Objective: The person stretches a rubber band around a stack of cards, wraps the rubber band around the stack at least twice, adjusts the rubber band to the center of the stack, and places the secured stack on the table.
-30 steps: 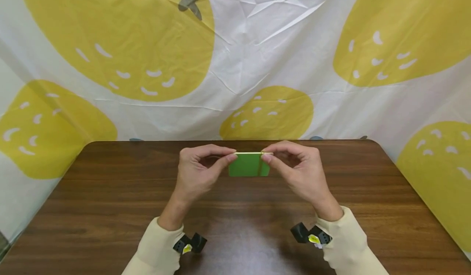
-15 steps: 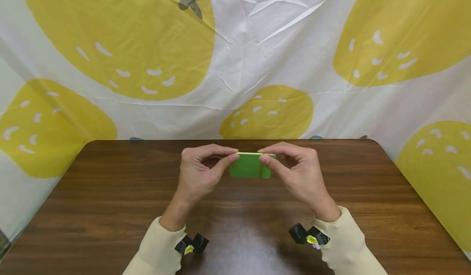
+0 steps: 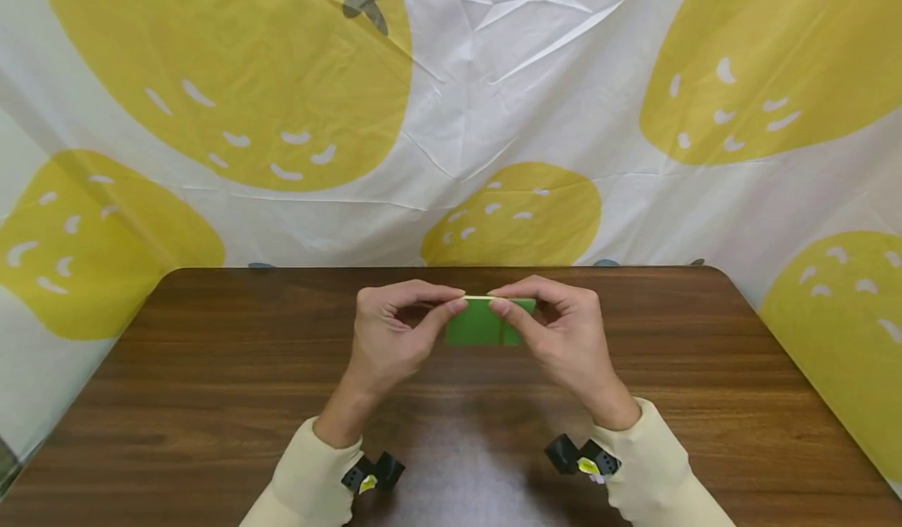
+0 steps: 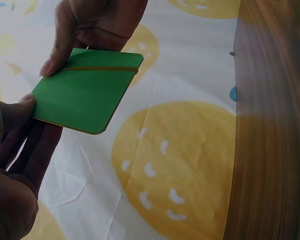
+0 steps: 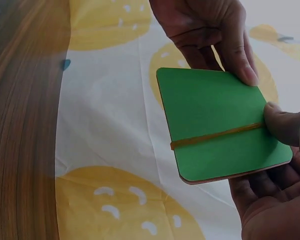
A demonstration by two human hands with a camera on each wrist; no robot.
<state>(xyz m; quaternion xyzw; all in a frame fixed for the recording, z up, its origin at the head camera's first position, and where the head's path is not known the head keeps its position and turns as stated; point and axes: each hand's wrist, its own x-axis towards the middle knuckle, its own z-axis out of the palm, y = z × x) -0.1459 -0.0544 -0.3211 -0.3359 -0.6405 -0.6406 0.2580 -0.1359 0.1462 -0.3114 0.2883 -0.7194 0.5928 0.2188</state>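
A thin green square piece (image 3: pixel 474 325) with rounded corners hangs upright between both hands in the head view, its pale edge on top. A tan rubber band (image 5: pixel 215 135) crosses its face, nearer the right-hand side. My left hand (image 3: pixel 391 335) pinches the top edge between thumb and fingertips, left of the middle. My right hand (image 3: pixel 574 327) pinches the same edge from the other side, close to the left fingertips. In the left wrist view, the green face (image 4: pixel 85 97) shows flat, with both thumbs against it. The far face is hidden.
A brown wooden table (image 3: pixel 211 402) lies below the hands. Behind it hangs a white cloth (image 3: pixel 451 120) printed with large yellow shapes. Each cream sleeve carries a small black camera, one on the left wrist (image 3: pixel 373 472) and one on the right (image 3: pixel 581 456).
My hands have drawn closer together along the top edge. The green piece has shifted slightly right and down, and more of it shows beyond my right thumb.
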